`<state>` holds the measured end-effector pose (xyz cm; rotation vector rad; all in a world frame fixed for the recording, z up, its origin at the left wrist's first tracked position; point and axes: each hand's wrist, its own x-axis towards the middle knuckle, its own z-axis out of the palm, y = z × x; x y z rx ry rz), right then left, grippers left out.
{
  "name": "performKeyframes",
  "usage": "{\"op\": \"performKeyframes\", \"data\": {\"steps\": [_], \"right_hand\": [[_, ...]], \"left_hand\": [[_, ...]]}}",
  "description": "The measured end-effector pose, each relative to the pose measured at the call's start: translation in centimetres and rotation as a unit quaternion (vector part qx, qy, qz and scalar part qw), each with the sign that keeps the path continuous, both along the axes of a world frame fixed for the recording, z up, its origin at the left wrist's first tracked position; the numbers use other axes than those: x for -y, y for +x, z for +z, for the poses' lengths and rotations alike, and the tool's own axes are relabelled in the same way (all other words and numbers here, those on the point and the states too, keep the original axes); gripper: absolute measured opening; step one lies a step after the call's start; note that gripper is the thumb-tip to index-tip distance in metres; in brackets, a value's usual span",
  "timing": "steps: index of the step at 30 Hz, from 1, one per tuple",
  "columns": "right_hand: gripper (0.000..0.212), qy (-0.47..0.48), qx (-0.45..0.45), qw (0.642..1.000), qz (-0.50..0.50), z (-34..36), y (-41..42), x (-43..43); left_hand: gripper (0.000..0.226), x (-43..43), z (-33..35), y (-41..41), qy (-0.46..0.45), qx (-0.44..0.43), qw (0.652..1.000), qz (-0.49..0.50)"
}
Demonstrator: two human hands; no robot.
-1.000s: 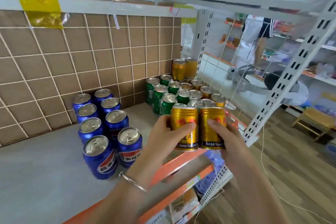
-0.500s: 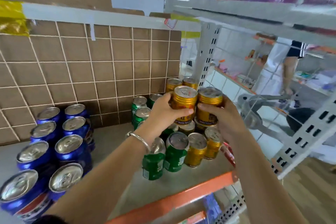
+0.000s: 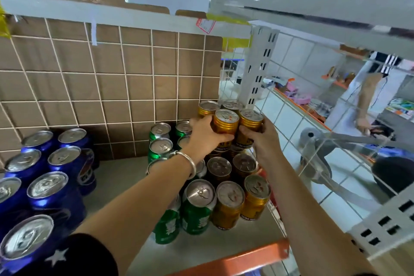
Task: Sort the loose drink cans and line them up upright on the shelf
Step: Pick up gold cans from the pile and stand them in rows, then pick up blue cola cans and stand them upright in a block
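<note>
My left hand [image 3: 205,135] grips a gold can [image 3: 224,123] and my right hand [image 3: 261,139] grips a second gold can [image 3: 250,124] beside it. Both are upright, held on a second tier above the gold cans [image 3: 230,204] standing on the shelf [image 3: 125,177]. Two more raised gold cans [image 3: 208,107] stand just behind, at the back right corner. Green cans [image 3: 197,206] stand in rows to the left of the gold ones. Blue cans [image 3: 57,190] fill the shelf's left side.
A brown tiled panel with wire grid [image 3: 112,87] backs the shelf. A wire mesh side [image 3: 313,141] and white slotted upright [image 3: 257,67] close the right end. The orange shelf edge [image 3: 246,257] runs along the front. Another white shelf [image 3: 324,11] hangs overhead with purple packs.
Both hands have carried the two gold cans from the shelf's front edge up and back, to the top of the gold cans near the rear right corner.
</note>
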<state>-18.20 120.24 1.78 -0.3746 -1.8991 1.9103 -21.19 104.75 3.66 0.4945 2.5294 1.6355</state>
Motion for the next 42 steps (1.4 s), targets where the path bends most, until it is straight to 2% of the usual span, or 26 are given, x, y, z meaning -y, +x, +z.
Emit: {"op": "performKeyframes", "data": {"steps": [3,8,11,14,20,23,25,28,31,34,37,42], "right_hand": [[0.057,-0.001,0.000,1.000,0.008,-0.7,-0.3,-0.5],[0.065,0.031,0.009,0.999,0.042,-0.7,-0.7,-0.7],[0.058,0.038,0.013,0.997,0.059,-1.0,-0.7,-0.7],[0.059,0.054,0.022,0.994,0.089,-1.1,-0.6,-0.5],[0.071,0.107,0.032,0.987,0.117,-0.8,0.2,0.4],[0.078,0.132,0.041,0.985,0.103,-0.8,0.6,0.8],[0.084,0.146,0.066,0.985,0.066,-0.9,0.6,1.2],[0.090,0.191,0.103,0.975,-0.043,-1.0,0.7,2.4],[0.085,0.241,0.092,0.959,-0.114,-1.1,1.2,3.4],[0.078,0.281,0.086,0.945,-0.143,-1.4,2.4,4.5],[0.072,0.283,0.015,0.952,-0.118,-1.2,3.9,7.3],[0.051,0.350,-0.064,0.934,-0.018,1.0,6.7,15.9]], "left_hand": [[0.067,0.0,-0.3,-0.1,-0.057,-0.025,0.998,-0.009],[0.076,0.5,0.1,-0.3,-0.123,-0.074,0.989,0.024],[0.076,0.9,0.4,-0.3,-0.167,-0.101,0.980,0.040],[0.078,1.3,0.2,-0.5,-0.189,-0.098,0.975,0.059],[0.073,1.6,-1.2,0.0,-0.132,-0.097,0.986,0.033],[0.078,1.9,-1.6,0.4,-0.158,-0.086,0.983,0.035],[0.081,2.3,-1.9,0.5,-0.172,-0.092,0.980,0.042],[0.080,2.9,-1.6,1.2,-0.194,-0.103,0.975,0.026],[0.066,3.3,-1.4,2.1,-0.191,-0.111,0.975,0.020],[0.056,4.2,-0.8,3.7,-0.168,-0.126,0.978,0.012],[0.047,6.1,-0.2,6.0,-0.130,-0.113,0.985,0.007],[0.037,12.6,1.4,10.3,-0.071,-0.113,0.991,0.019]]}}
